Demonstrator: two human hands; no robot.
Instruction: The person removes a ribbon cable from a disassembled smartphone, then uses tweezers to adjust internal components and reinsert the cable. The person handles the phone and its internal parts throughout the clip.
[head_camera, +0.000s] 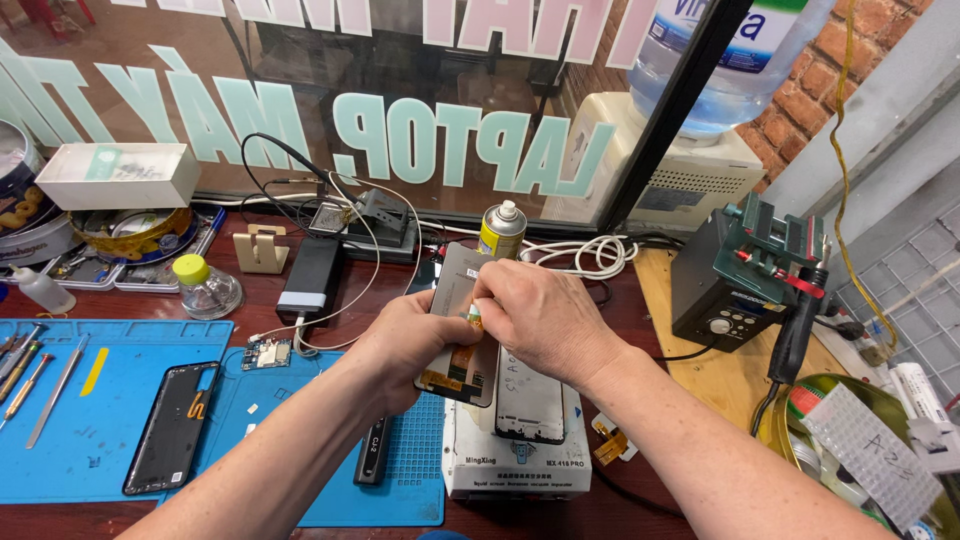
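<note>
Head view looks down on a cluttered repair bench. Nearest, the person's left hand (410, 345) is curled around the lower edge of a phone screen panel (462, 330), holding it tilted above a white heating plate machine (515, 465) on which another phone panel (530, 395) lies flat. The right hand (545, 320) is closed over the panel's upper part, fingertips pinching a small yellowish piece (473, 318) against it. To the left, on a blue work mat (90, 440), a black phone frame (172, 425) lies near some hand tools (25, 370). Farther back stand a yellow spray can (501, 232), a black power bank (311, 277) and a small glass bottle with a yellow-green cap (203, 287). A soldering station (745, 280) sits at the right.
</note>
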